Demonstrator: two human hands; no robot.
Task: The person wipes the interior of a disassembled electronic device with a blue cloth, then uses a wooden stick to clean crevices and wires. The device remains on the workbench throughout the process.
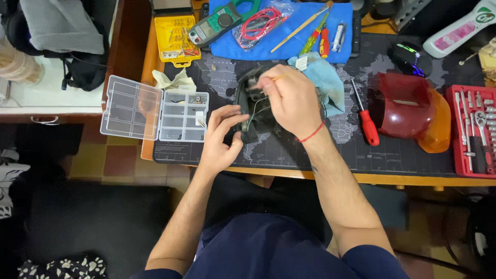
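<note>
A black plastic housing [243, 98] with thin wires inside lies on the dark desk mat [310, 155]. My left hand [221, 135] grips the housing's near left edge between thumb and fingers. My right hand [290, 101] hovers over the housing's middle, fingers pinched on a thin stick-like tool [277, 78] whose tip points into the housing. The hand hides most of the housing's right side. A pale blue cloth [325, 80] lies just behind my right hand.
A clear compartment box [155, 109] stands open at the left. A red-handled screwdriver [367, 124], a red and orange lamp lens [413, 111] and a red socket set [478, 129] lie to the right. A multimeter [214, 23], leads and screwdrivers rest on a blue cloth [289, 46] behind.
</note>
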